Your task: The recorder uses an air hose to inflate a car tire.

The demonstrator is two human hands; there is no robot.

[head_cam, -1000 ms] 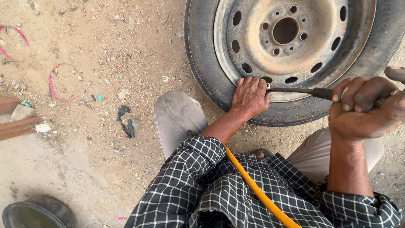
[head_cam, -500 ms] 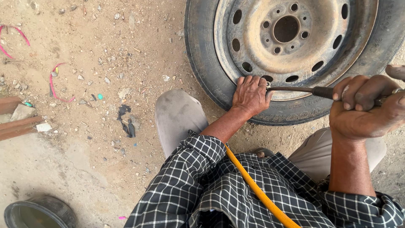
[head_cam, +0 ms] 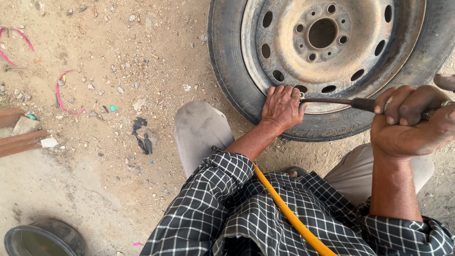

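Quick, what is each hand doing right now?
Left hand: fingers curled, pressing on the tyre at the rim edge, by the tool tip.
Right hand: closed around the handle of the metal bar.
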